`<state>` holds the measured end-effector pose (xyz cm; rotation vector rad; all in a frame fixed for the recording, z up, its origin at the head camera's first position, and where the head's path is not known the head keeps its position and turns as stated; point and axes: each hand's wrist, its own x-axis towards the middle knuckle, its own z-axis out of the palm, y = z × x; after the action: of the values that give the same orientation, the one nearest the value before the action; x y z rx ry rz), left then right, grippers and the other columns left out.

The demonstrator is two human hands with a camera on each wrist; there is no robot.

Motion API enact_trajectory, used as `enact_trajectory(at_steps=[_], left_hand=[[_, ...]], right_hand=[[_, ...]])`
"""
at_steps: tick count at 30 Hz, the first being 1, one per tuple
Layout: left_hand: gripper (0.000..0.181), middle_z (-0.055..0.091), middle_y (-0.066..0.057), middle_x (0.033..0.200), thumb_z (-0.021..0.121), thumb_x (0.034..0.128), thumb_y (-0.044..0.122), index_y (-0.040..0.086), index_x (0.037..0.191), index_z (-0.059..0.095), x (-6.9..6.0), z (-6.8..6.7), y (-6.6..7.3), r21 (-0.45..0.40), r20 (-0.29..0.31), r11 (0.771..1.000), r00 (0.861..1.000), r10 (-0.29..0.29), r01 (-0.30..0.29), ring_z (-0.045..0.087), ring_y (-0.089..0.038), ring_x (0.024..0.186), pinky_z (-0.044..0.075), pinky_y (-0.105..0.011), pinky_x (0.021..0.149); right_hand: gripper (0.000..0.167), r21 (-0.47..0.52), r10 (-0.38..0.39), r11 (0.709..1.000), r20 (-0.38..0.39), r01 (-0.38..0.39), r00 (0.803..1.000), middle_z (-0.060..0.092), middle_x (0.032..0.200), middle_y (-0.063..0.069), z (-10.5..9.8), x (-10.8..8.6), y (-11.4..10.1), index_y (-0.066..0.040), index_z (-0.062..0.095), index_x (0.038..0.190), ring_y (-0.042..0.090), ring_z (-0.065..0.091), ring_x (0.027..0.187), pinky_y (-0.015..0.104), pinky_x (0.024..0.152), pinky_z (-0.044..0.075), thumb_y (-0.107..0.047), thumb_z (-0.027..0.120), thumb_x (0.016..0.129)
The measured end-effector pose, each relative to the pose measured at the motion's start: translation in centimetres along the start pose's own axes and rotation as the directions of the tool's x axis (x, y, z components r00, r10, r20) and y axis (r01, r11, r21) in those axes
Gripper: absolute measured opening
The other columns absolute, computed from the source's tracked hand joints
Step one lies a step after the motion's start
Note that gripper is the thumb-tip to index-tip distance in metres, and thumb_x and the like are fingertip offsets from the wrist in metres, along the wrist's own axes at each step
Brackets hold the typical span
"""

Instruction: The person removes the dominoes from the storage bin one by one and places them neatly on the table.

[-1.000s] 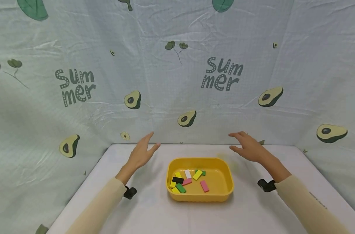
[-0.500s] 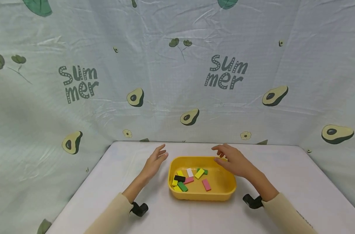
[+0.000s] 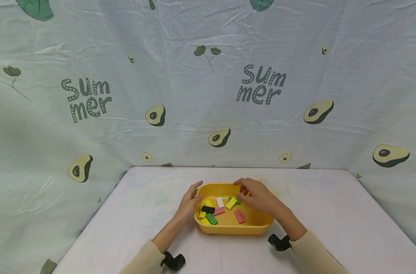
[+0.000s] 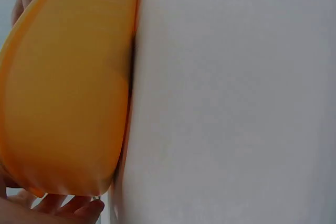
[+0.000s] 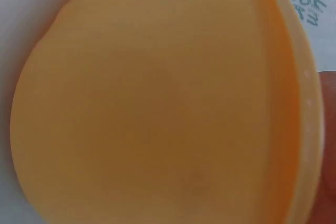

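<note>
Left hand (image 3: 186, 204) partly curled, gripping yellow tray's (image 3: 233, 230) left end, thumb at rim. Colored blocks (image 3: 219, 211) inside tray, mostly left half. Right hand (image 3: 261, 198) half-open over tray's right half, holding nothing visible.

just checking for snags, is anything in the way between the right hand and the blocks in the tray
Nothing visible in the head view: the right hand is over the tray, close to a green block, though a yellow block partly covers that one in this view.
</note>
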<state>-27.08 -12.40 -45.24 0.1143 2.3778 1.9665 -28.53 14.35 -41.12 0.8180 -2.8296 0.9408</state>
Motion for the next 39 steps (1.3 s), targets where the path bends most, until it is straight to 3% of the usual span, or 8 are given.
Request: enact_trajectory(at_steps=[3,8,21,26,35,39], left_hand=[[0.05,0.036,-0.022,0.165,0.042,0.1058,0.008,0.004,0.156,0.042,-0.1,0.2,-0.3,0.015,-0.01,1.0,1.0,0.025,-0.025,0.025,-0.042,0.157,0.019,-0.06,0.129],[0.049,0.039,-0.02,0.164,0.04,0.1062,0.007,0.003,0.155,0.044,-0.2,0.0,-0.4,0.033,-0.055,0.998,0.997,0.047,-0.045,0.031,-0.039,0.155,0.023,-0.058,0.128],[0.049,0.04,-0.015,0.164,0.04,0.1058,0.01,0.01,0.154,0.048,0.1,-1.0,-0.4,-0.005,-0.099,0.999,0.994,-0.038,0.038,0.033,-0.037,0.155,0.022,-0.058,0.129],[0.049,0.041,-0.014,0.164,0.04,0.1053,0.011,0.011,0.153,0.05,0.4,-1.2,-0.6,-0.022,-0.117,0.998,0.991,-0.064,0.062,0.034,-0.036,0.154,0.022,-0.058,0.129],[0.048,0.039,-0.011,0.166,0.04,0.1059,0.015,0.016,0.153,0.05,0.6,-1.5,-1.0,-0.061,-0.112,0.995,0.989,-0.091,0.085,0.03,-0.035,0.157,0.019,-0.058,0.129],[0.051,0.036,-0.012,0.167,0.042,0.1039,0.013,0.014,0.154,0.048,0.7,-1.5,-1.4,-0.083,-0.078,0.995,0.995,-0.061,0.055,0.027,-0.036,0.158,0.015,-0.059,0.13]], right_hand=[[0.035,0.004,0.022,1.0,0.007,-0.022,1.0,0.065,0.1,-0.002,0.7,0.1,-0.2,-0.009,0.065,0.131,0.013,0.057,0.091,0.022,0.078,0.053,-0.021,0.069,0.098],[0.035,-0.003,0.019,1.0,0.015,-0.018,1.0,0.063,0.097,-0.002,1.6,0.6,-0.4,-0.009,0.065,0.13,0.012,0.056,0.087,0.023,0.076,0.052,-0.021,0.07,0.097],[0.035,0.008,0.119,0.993,0.049,-0.119,0.992,0.061,0.088,-0.002,3.8,2.5,-1.2,-0.007,0.069,0.123,0.013,0.053,0.08,0.022,0.07,0.049,-0.022,0.075,0.093],[0.034,0.005,0.125,0.992,0.055,-0.125,0.991,0.061,0.085,-0.001,4.2,2.8,-1.1,-0.004,0.07,0.119,0.014,0.052,0.077,0.023,0.068,0.047,-0.021,0.079,0.09],[0.036,-0.007,0.172,0.985,0.07,-0.172,0.983,0.058,0.08,0.0,4.4,3.3,-1.0,-0.005,0.07,0.117,0.015,0.051,0.073,0.024,0.064,0.044,-0.022,0.082,0.088],[0.033,-0.029,0.206,0.978,0.075,-0.204,0.976,0.058,0.077,0.0,4.7,3.4,-0.9,-0.006,0.071,0.111,0.016,0.052,0.072,0.025,0.064,0.043,-0.023,0.083,0.086]])
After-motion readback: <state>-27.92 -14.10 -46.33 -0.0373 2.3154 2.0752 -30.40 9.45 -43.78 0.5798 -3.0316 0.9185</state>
